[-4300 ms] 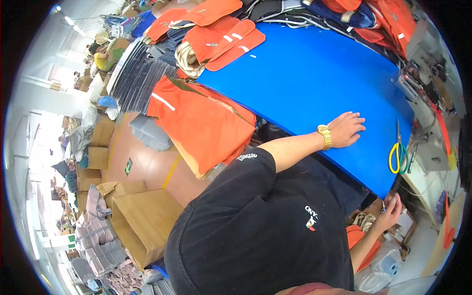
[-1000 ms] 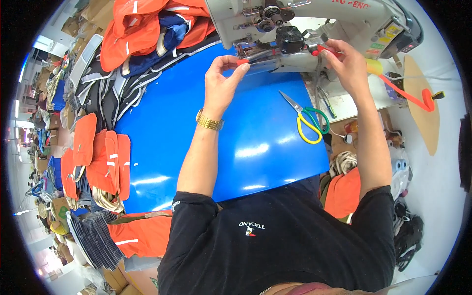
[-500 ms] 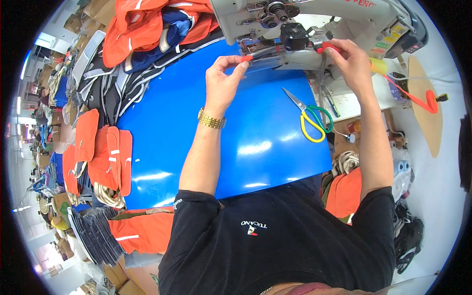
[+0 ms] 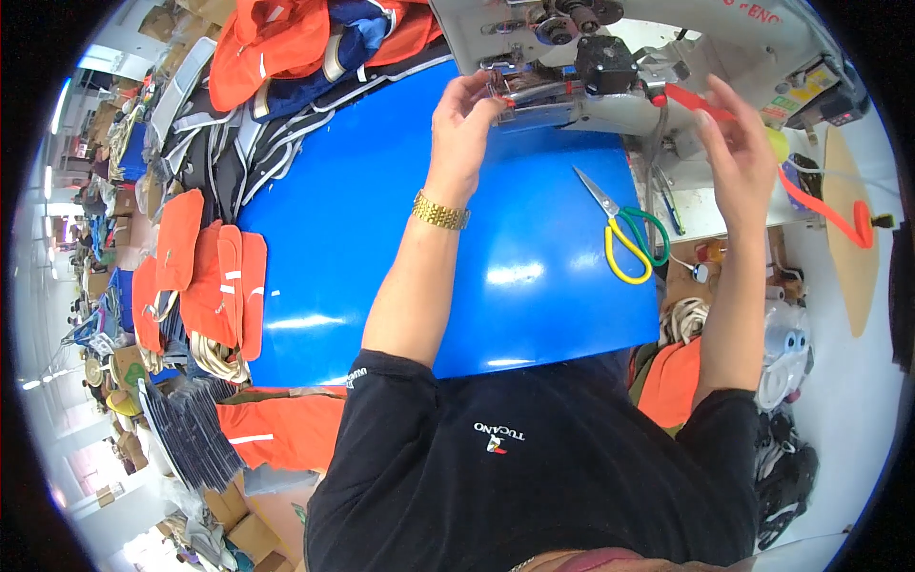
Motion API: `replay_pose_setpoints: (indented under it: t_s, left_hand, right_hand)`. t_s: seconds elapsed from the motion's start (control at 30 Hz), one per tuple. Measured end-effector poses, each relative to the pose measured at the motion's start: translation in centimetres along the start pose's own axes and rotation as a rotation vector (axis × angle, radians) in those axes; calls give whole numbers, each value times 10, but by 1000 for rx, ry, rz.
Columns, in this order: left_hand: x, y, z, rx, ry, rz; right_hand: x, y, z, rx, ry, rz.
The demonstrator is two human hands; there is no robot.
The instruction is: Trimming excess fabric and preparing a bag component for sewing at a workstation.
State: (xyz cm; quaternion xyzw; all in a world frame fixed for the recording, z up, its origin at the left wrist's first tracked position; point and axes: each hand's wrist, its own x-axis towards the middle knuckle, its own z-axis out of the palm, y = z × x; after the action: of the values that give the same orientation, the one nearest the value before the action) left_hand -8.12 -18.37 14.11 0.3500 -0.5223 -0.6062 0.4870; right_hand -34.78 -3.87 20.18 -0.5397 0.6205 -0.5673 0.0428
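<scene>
Fingers (image 4: 461,94) on strip (image 4: 688,97) beyond scissors (image 4: 614,212)

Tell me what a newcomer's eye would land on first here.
Probably the glossy blue tabletop across the middle, with yellow-and-green-handled scissors lying near its right side. Next, at the top, come the left hand at the grey sewing machine and the right hand by a bright red strip. Orange fabric pieces stand out at the tabletop's left edge.
</scene>
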Motion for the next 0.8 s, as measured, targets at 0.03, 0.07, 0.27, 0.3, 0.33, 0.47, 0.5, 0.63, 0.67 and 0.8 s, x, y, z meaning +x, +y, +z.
replay_pose_setpoints:
  t_s: [0.03,0.07,0.27,0.3,0.33,0.47,0.5,0.63,0.67,0.8]
  left_hand:
    - [-1,2,0,-47,-30,-74]
    - [-4,-4,-2,-50,-26,-75]
    - [-4,-32,-7,-56,-142,195]
    - [-2,-35,-6,-63,-140,196]
    - [-1,-37,-5,-57,-130,207]
    - [2,-43,-4,-39,-98,257]
    - [3,-45,-4,-40,-97,256]
    - [1,-45,2,-82,-77,264]
    - [-1,-43,4,-92,-72,246]
    - [-9,-29,8,-62,-42,206]
  right_hand:
    - [-10,-5,-4,-40,18,10]
    - [-30,-10,-8,-83,-9,74]
    - [-150,-26,7,-51,-320,130]
    - [-167,-22,9,-21,-358,171]
    - [-182,-20,12,17,-364,238]
    - [-213,-14,25,49,-354,304]
    - [-216,-13,29,64,-344,345]
    - [-222,-9,37,1,-338,316]
    - [-222,-8,38,2,-339,316]
    - [-221,-9,40,-23,-330,308]
